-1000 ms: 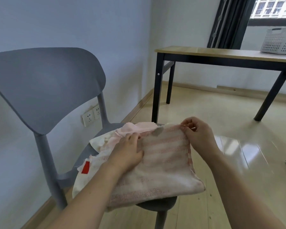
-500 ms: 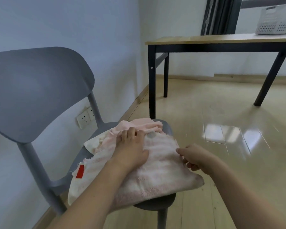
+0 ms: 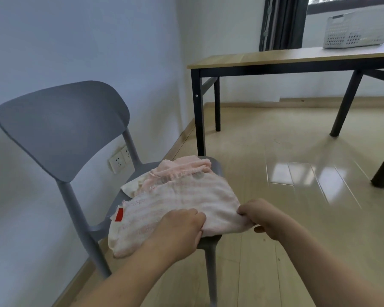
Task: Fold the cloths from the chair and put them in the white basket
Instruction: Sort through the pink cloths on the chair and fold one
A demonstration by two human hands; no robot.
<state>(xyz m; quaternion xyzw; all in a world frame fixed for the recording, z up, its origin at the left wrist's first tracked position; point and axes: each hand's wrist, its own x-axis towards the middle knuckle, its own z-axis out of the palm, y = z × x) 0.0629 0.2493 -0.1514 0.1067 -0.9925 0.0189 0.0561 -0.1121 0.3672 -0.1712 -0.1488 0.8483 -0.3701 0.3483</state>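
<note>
Both hands have come down to the near edge of the striped cloth (image 3: pixel 182 200) since a second ago, when they were at its far edge. Now the left hand (image 3: pixel 180 231) presses on the cloth with fingers bent over the edge, probably to keep it flat, and the right hand (image 3: pixel 264 218) pinches the near corner, I think for the next fold. This cloth lies on other pink cloths (image 3: pixel 186 167) on the grey chair (image 3: pixel 62 129). Well apart, the white basket (image 3: pixel 355 29) waits on the table (image 3: pixel 275 57).
</note>
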